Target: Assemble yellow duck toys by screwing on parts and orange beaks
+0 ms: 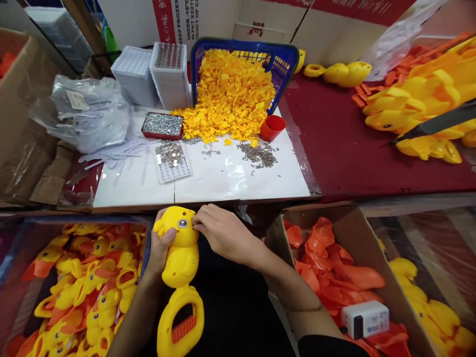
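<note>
A yellow plastic duck toy (180, 270) hangs upright in front of my dark clothing, its ring handle with an orange ridged trigger at the bottom. My left hand (160, 246) is closed around the back of its head, the thumb lying beside the printed eye. At the front of the head, where the beak would sit, the fingertips of my right hand (219, 232) are pinched together against the yellow plastic. Whatever those fingers hold, if anything, is hidden. Small holes show on the toy's head and body.
On the table, a blue basket (288, 74) spills small yellow parts beside a red cup (273, 128), loose screws (260, 154), a red tray (162, 135) of metal bits and a tray of discs (173, 173). Below stand a bin of ducks (92, 277) and a carton of orange parts (327, 263).
</note>
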Available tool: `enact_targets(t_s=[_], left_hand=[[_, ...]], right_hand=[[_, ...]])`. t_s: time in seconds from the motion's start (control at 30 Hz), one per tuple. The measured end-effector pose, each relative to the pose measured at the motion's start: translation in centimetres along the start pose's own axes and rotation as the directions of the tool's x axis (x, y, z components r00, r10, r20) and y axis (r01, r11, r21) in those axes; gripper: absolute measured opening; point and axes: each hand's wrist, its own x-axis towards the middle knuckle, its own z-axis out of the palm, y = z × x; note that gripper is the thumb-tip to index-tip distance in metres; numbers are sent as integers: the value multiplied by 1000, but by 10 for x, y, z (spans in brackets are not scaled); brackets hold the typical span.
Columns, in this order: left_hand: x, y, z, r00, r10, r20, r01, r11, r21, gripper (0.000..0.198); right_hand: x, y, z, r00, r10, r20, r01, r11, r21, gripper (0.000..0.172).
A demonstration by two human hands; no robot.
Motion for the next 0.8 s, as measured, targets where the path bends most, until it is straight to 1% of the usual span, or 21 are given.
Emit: enact_targets(t_s=[0.07,0.13,0.17,0.23,0.3,0.33,0.4,0.43,0.47,0.5,0.53,0.57,0.6,0.63,0.67,0.7,0.73,0.8], left_hand=[[3,1,3,998,53,28,-54,998,45,62],[4,3,9,996,68,63,-74,993,92,62],[5,5,12,994,75,81,-84,990,111,63],[6,8,21,987,101,124,-118,984,136,63],[9,10,33,976,137,167,-156,982,106,67],[12,11,39,971,150,184,-166,983,74,69],[21,12,52,960,196,200,-209,977,47,73],[27,12,57,944,255,208,-277,957,86,74],[34,13,62,915,338,223,-377,911,169,74],[41,15,66,869,428,249,-488,825,285,72],[48,17,70,816,503,287,-579,704,412,66],[53,19,72,771,547,325,-628,572,527,58],[58,21,74,747,567,348,-637,459,619,47],[60,23,75,742,570,353,-621,386,682,38],[62,25,76,750,565,345,-599,358,717,33],[63,25,75,762,556,331,-582,367,726,34],[62,25,74,778,546,311,-571,408,712,37],[62,23,68,823,510,248,-536,555,636,42]], right_hand=[[-5,3,-2,997,72,-11,-71,994,88,13],[-9,8,-8,987,162,-1,-157,956,250,6],[-10,11,-12,981,195,14,-188,921,342,9],[-12,18,-20,972,232,28,-213,833,511,27],[-13,25,-27,973,226,55,-208,736,645,45],[-13,29,-30,973,218,73,-205,682,702,51],[-13,35,-34,972,219,89,-202,575,793,53],[-12,38,-35,967,243,76,-199,533,822,50],[-12,40,-35,957,286,47,-192,506,841,47],[-11,42,-34,940,341,2,-181,492,852,45],[-11,44,-34,917,398,-43,-172,489,855,45],[-10,47,-32,889,450,-87,-166,493,854,46],[-9,49,-31,862,491,-127,-162,503,849,47],[-8,51,-29,839,520,-160,-159,516,842,47],[-7,53,-27,821,540,-187,-159,530,833,47],[-6,56,-26,811,549,-203,-162,543,824,47],[-5,58,-25,814,544,-204,-168,556,814,48],[-2,64,-26,862,483,-153,-182,578,795,52]])
